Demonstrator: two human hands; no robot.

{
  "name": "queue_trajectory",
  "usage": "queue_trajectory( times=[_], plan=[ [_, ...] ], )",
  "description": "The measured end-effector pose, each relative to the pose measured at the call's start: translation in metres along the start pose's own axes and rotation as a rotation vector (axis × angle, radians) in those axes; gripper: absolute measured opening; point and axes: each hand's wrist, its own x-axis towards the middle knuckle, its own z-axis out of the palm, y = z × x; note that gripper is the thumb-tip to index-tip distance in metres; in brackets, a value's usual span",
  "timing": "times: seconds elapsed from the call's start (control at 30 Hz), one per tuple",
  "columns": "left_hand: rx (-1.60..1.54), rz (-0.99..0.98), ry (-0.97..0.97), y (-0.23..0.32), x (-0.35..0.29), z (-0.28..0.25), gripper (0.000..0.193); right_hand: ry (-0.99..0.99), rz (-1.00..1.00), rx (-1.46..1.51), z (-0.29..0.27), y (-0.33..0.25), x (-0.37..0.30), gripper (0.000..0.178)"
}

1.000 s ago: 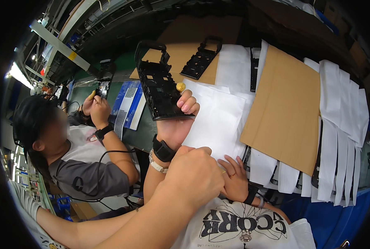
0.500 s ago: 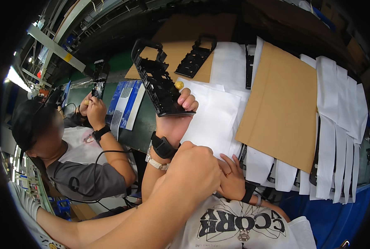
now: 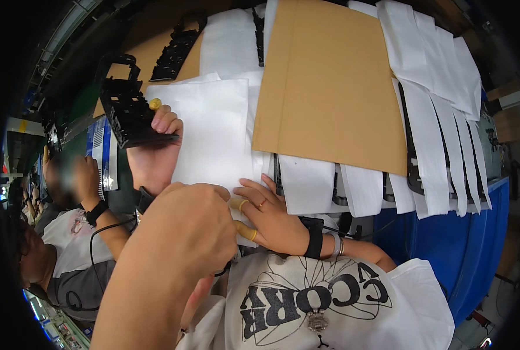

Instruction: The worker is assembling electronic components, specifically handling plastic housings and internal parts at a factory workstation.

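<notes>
My left hand grips a black plastic frame by its lower end. The frame is tilted upright, with square cutouts and a looped top. A yellow finger cot covers one finger of that hand. My right hand lies open, fingers spread, at the near edge of a white sheet; it wears yellow finger cots and a ring. Another person's closed hand reaches across from the lower left, in front of my left forearm and beside my right fingertips. Whatever it holds is hidden.
A second black frame lies on cardboard farther back. A big brown cardboard sheet covers a row of frames interleaved with white sheets. A blue bin stands at right. A co-worker sits on the left.
The view has swung right, so the table and frames appear farther left. My right hand shows more fully beside the other person's fist. My left hand keeps hold of the frame.
</notes>
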Motion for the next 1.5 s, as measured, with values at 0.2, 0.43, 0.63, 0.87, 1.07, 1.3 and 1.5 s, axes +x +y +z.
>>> queue_trajectory(
  times=[0.2,0.43,0.63,0.87,1.07,1.3,1.5],
  plan=[
    [0.209,0.028,0.047,-0.002,-0.004,-0.024,0.014,0.039,-0.019,0.047,-0.015,-0.017,0.0,0.029],
    [0.255,0.012,0.119,-0.003,-0.016,-0.029,0.026,0.085,-0.155,0.316,-0.052,-0.055,0.004,0.019],
    [-0.042,-0.255,0.294,-0.043,-0.143,0.036,0.039,0.018,-0.239,1.13,-0.091,-0.059,0.006,0.043],
    [-0.198,-0.242,0.587,-0.031,-0.154,0.052,0.041,0.186,-0.655,1.731,-0.136,-0.07,0.01,0.06],
    [-0.241,-0.221,0.298,-0.041,-0.141,0.04,0.041,0.261,-0.585,1.641,-0.134,-0.058,0.023,0.055],
    [0.011,0.223,0.536,-0.056,-0.067,0.036,0.046,0.542,-0.544,1.413,-0.122,-0.056,0.033,0.055],
    [0.055,0.008,0.057,-0.022,-0.059,-0.028,0.037,0.713,-0.428,0.839,-0.111,-0.064,0.036,0.04]
  ],
)
